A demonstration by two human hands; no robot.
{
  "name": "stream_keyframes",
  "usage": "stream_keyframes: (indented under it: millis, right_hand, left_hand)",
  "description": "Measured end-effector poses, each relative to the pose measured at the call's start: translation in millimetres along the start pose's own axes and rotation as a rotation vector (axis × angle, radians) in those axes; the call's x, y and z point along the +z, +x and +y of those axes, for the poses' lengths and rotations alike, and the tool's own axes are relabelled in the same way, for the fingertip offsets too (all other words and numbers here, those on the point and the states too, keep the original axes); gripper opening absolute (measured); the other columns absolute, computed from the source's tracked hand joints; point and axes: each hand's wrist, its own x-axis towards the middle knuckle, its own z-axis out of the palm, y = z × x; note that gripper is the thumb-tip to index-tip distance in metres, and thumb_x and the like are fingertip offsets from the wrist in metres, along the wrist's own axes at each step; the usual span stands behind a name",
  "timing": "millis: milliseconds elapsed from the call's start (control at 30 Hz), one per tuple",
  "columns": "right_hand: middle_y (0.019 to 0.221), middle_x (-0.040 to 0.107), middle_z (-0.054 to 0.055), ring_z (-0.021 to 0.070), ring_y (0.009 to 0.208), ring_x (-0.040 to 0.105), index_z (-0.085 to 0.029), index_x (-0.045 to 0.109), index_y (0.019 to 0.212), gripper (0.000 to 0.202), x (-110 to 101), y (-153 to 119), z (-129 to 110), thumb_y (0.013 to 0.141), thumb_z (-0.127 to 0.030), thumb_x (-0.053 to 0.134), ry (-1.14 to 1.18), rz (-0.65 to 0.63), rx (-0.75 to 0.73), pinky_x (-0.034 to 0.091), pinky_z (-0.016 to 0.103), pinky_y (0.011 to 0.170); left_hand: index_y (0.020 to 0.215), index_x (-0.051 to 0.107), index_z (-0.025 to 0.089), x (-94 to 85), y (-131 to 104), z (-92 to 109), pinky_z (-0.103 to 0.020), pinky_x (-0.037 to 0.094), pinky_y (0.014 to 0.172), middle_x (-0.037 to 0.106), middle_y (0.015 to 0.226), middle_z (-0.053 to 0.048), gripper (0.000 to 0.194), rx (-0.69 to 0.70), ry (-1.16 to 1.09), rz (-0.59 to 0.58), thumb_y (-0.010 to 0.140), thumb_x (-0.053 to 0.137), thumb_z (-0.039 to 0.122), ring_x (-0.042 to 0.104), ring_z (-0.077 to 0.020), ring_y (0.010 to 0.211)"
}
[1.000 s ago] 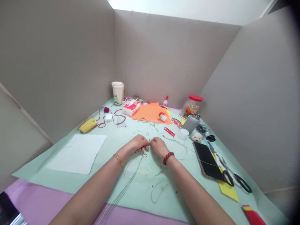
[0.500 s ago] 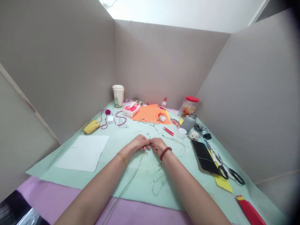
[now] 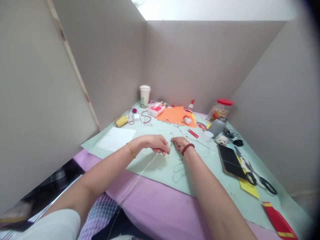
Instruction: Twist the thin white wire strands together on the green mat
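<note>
Several long, pale green cords (image 3: 140, 175) hang from my hands over the table's front edge. My left hand (image 3: 159, 144) is closed round them, with the loose lengths trailing down toward my lap. Just to its right, my right hand (image 3: 179, 143) pinches the cords' upper end. A short taut stretch of cord shows between the two hands. Fine detail where the fingers grip is too small to make out. Below my right hand, a thin loop of loose cord (image 3: 178, 176) lies on the green table cover (image 3: 160, 181).
On the right lie a phone (image 3: 231, 161), black-handled scissors (image 3: 258, 178) and a red packet (image 3: 278, 220). A red lighter (image 3: 193, 133), white cup (image 3: 207, 135) and grey bottle (image 3: 217, 127) stand or lie beyond my hands. White paper (image 3: 116, 138) and a yellow corn-shaped object (image 3: 121, 121) are left.
My hands, close together before, have moved apart; the left has drawn left and nearer, pulling along the cords. The whole view has swung left, bringing my lap into sight.
</note>
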Motion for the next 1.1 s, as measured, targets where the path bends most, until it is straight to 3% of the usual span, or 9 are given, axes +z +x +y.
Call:
stream_keyframes:
  millis: [200,400,633,733,800,867,967,1100]
  right_hand:
    - [0.041,0.02,-0.008,0.0062,0.039,0.019,-0.022,0.025,0.051,0.035,0,-4,-1,0.075,-0.016,0.05,0.097,-0.092,0.145,0.019,0.02,0.038]
    - [0.044,0.017,-0.009,0.0066,0.04,0.015,-0.022,0.025,0.053,0.035,2,2,3,0.073,-0.013,0.053,0.138,-0.1,0.183,0.015,0.021,0.037]
    - [0.044,0.02,-0.008,0.0056,0.038,0.017,-0.021,0.027,0.054,0.035,2,6,7,0.073,-0.014,0.055,0.145,-0.087,0.192,0.019,0.021,0.034]
    - [0.046,0.029,-0.007,0.0052,0.038,0.023,-0.019,0.035,0.055,0.029,2,7,8,0.077,-0.016,0.055,0.116,-0.081,0.205,0.024,0.02,0.035]
    - [0.056,0.044,-0.003,0.0052,0.044,0.036,-0.015,0.048,0.066,0.018,2,8,8,0.082,-0.021,0.053,0.09,-0.085,0.222,0.035,0.018,0.041]
    - [0.08,0.057,0.003,0.0078,0.062,0.051,-0.013,0.056,0.087,0.017,2,7,7,0.086,-0.028,0.05,0.068,-0.095,0.235,0.046,0.022,0.056]
    - [0.109,0.055,0.008,0.015,0.089,0.056,-0.016,0.053,0.11,0.028,3,5,6,0.087,-0.032,0.047,0.048,-0.105,0.243,0.049,0.034,0.076]
    - [0.11,0.055,0.008,0.0157,0.091,0.056,-0.016,0.053,0.111,0.029,4,3,4,0.087,-0.032,0.048,0.045,-0.1,0.232,0.048,0.035,0.077]
  left_hand:
    - [0.07,0.066,0.013,-4.7,-75,42,-0.02,0.031,0.042,0.059,0.062,-0.003,0.012,0.1,0.073,0.043,0.066,0.062,0.023,0.041,-0.0051,0.044]
    - [0.076,0.065,0.014,-27.9,-130,74,-0.019,0.03,0.042,0.058,0.062,-0.001,0.019,0.134,0.116,0.117,0.064,0.066,0.029,0.041,-0.0034,0.044]
    - [0.069,0.064,0.013,-49.4,-155,92,-0.021,0.03,0.044,0.056,0.064,-0.003,0.021,0.194,0.163,0.18,0.065,0.068,0.034,0.04,-0.0037,0.045]
    - [0.071,0.065,0.015,-55.3,-160,95,-0.021,0.029,0.043,0.056,0.063,-0.002,0.021,0.203,0.174,0.211,0.066,0.067,0.035,0.04,-0.0038,0.044]
    - [0.073,0.066,0.016,-58.5,-164,96,-0.021,0.028,0.043,0.056,0.063,-0.002,0.021,0.205,0.174,0.23,0.066,0.066,0.035,0.039,-0.0037,0.044]
    - [0.074,0.066,0.017,-60.4,-170,98,-0.02,0.028,0.042,0.055,0.063,-0.002,0.02,0.21,0.178,0.249,0.067,0.066,0.035,0.039,-0.0035,0.044]
    - [0.073,0.066,0.017,-58.7,-181,102,-0.019,0.028,0.042,0.055,0.062,-0.001,0.02,0.226,0.192,0.282,0.068,0.065,0.036,0.039,-0.0032,0.044]
    - [0.072,0.065,0.017,-43.0,-198,106,-0.018,0.03,0.041,0.056,0.061,-0.001,0.02,0.227,0.233,0.297,0.07,0.063,0.037,0.038,-0.003,0.043]
